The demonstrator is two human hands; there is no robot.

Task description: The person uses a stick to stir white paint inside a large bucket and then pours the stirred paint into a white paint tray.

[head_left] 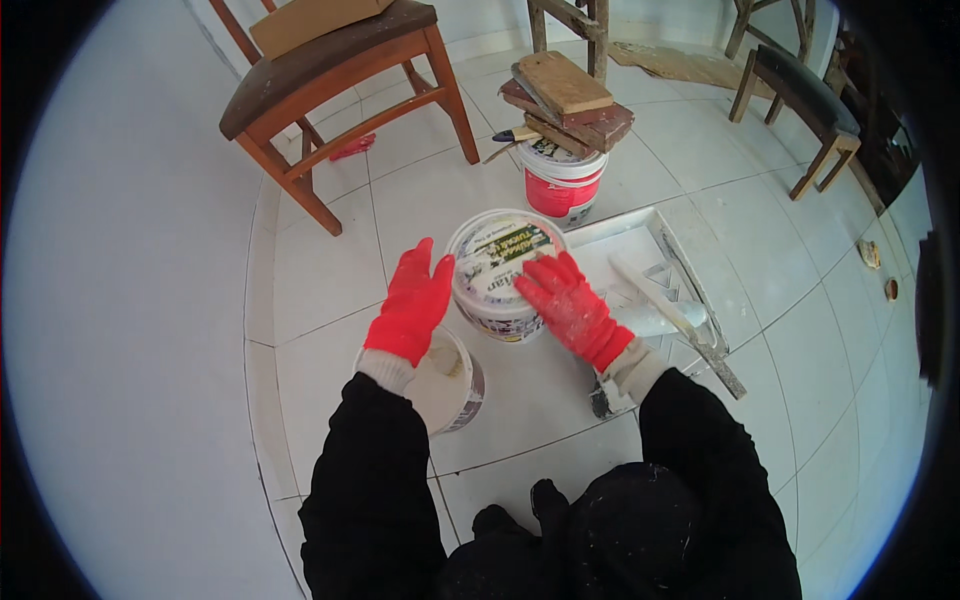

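A lidded white paint bucket [490, 285] with a printed lid stands on the floor between my hands. My left hand [408, 308], in a red glove, is at the bucket's left edge with thumb and fingers apart; I cannot tell if it touches. My right hand [572, 308], gloved alike, reaches over the right side of the lid with fingers stretched out. Below my left hand is an open bucket [474, 392] of pale paint, with a brush [446, 360] partly visible in it. The left glove and sleeve cover part of its rim.
On the right, a white paint tray [612, 224] holds a paint roller [643, 318] and a long-handled tool [720, 368]. Behind, stacked boards [565, 85] and a paintbrush [515, 134] rest on a red-and-white bucket [562, 190]. A wooden chair [340, 75] stands at the back left.
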